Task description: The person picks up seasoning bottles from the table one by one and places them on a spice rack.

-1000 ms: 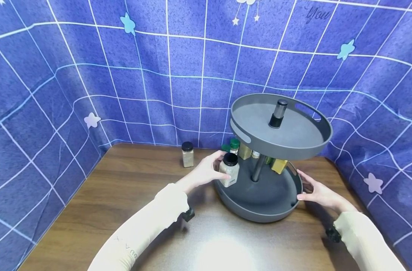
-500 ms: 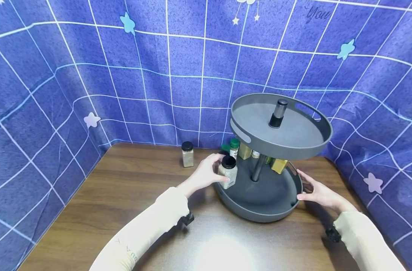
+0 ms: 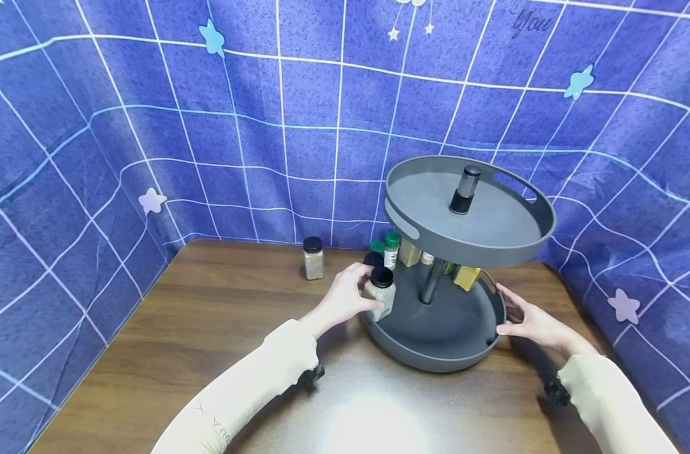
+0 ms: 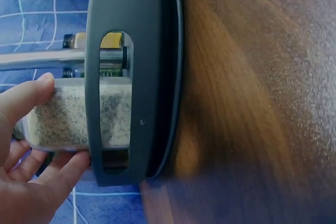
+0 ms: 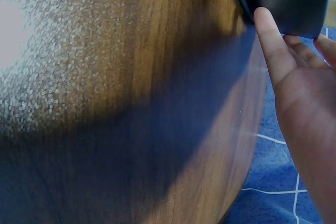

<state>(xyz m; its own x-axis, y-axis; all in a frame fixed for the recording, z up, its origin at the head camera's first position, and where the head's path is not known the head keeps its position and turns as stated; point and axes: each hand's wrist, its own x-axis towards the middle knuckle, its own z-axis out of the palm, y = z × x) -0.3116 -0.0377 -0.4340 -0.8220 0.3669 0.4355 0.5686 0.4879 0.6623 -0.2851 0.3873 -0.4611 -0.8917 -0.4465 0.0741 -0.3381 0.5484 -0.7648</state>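
My left hand [image 3: 345, 295] grips a clear square spice jar [image 3: 380, 297] with a black lid, thumb on one side and fingers on the other. The jar is at the left inside of the lower tier of a grey two-tier tray stand [image 3: 435, 362]. In the left wrist view the speckled pale contents of the jar [image 4: 63, 114] show, partly behind the tray wall with its handle slot. My right hand [image 3: 534, 321] holds the lower tier's right rim, its thumb and fingers against the wall; the right wrist view shows this hand [image 5: 310, 87] at the dark tray wall [image 5: 294, 3].
A second black-lidded jar [image 3: 314, 260] stands on the wooden table [image 3: 220, 315] to the left. At the back of the lower tier are a green-capped bottle [image 3: 392, 249], a yellow box [image 3: 467, 277] and several other containers. The upper tier [image 3: 503, 221] overhangs them. A blue curtain [image 3: 237, 145] hangs behind.
My left hand has moved the jar slightly left and toward me, lower down at the lower tier's left side. A dark lid behind it shows more now. The right hand has stayed put.
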